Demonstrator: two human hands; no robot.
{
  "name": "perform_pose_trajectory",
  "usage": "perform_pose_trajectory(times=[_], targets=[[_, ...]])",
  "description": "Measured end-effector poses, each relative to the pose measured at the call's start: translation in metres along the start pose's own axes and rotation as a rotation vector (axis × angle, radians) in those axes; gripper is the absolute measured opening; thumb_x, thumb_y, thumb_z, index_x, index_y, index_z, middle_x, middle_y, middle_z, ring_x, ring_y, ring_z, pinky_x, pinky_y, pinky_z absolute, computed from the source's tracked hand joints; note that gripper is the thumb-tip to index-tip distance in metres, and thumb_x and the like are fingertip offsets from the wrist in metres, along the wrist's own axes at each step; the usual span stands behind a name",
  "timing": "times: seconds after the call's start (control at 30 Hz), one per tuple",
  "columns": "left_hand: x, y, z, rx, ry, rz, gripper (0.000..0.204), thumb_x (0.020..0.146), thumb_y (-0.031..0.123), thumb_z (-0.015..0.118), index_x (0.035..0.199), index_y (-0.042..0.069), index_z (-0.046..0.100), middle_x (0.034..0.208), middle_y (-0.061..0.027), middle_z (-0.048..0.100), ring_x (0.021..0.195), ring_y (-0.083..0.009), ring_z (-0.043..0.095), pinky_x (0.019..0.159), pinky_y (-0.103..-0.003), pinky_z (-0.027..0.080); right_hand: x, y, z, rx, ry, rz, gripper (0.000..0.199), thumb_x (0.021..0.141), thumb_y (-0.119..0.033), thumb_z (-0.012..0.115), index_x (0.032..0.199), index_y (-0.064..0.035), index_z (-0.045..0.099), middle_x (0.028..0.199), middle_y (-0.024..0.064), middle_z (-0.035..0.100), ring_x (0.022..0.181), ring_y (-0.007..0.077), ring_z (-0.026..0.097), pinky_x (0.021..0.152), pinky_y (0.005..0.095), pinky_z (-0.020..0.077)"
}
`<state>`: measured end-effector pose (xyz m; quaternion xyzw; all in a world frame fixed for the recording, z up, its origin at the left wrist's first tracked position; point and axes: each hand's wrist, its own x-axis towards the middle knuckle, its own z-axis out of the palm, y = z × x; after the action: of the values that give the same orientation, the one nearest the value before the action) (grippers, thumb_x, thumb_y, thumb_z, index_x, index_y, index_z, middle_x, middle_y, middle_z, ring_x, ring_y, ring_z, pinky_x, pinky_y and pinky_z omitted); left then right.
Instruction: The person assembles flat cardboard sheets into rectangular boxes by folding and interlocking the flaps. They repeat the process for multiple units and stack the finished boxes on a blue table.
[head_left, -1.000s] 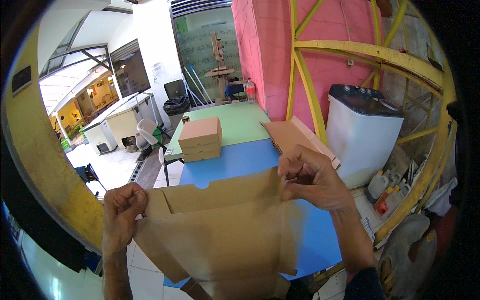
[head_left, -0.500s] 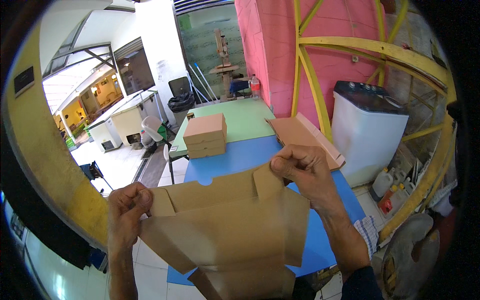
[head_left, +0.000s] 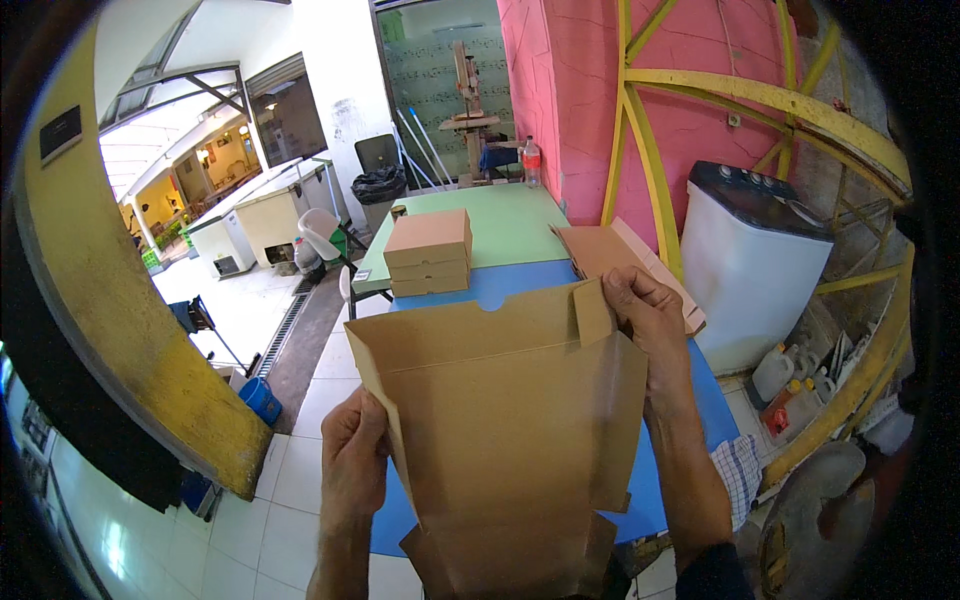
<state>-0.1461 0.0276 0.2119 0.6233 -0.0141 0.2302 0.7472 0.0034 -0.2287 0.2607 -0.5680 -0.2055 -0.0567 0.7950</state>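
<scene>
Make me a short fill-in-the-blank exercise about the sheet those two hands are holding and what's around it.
The left hand and the right hand hold a creased sheet made of ____.
Its small flap is nearest the person's ____ hand.
The tabletop directly beyond the sheet is ____.
The bottle stands beside a wall coloured ____.

Missing words: cardboard; right; blue; pink.

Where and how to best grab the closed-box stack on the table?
Probably the left and right walls of the bottom box, one hand each, coming from the near side. The brown stack sits flat and square-cornered, near face toward the camera; gripping low should carry everything. Its left wall is hidden. Left hand and right hand hold unfolded cardboard.
</scene>
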Motion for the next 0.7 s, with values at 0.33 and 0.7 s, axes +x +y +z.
perform_pose_trajectory(times=[0.33,0.7], targets=[[0.022,-0.013,0.016,-0.097,0.243,0.052,0.034,0.102,0.03,0.057,0.094,-0.001,0.067,0.087,-0.0085,0.07,0.071,-0.0129,0.065,0.065,-0.027,0.053,-0.072,0.035,-0.011,0.147,-0.062,-0.026,0.036,0.103,-0.03,0.056,0.116,0.0016,0.067,0.086,0.0005,0.068,0.069,0.0057,0.055,0.062,0.0228,0.0439],[-0.016,-0.041,0.016,-0.052,0.18,-0.011,0.031,0.105,0.028,0.052,0.1,0.0,0.066,0.093,-0.0029,0.068,0.087,-0.0081,0.06,0.078,-0.026,0.049,-0.07,0.04,-0.011,0.079,0.223,-0.045,0.027,0.102,-0.018,0.059,0.081,-0.0007,0.062,0.074,-0.0066,0.054,0.068,0.0036,0.041,0.06,0.0222,0.035]])
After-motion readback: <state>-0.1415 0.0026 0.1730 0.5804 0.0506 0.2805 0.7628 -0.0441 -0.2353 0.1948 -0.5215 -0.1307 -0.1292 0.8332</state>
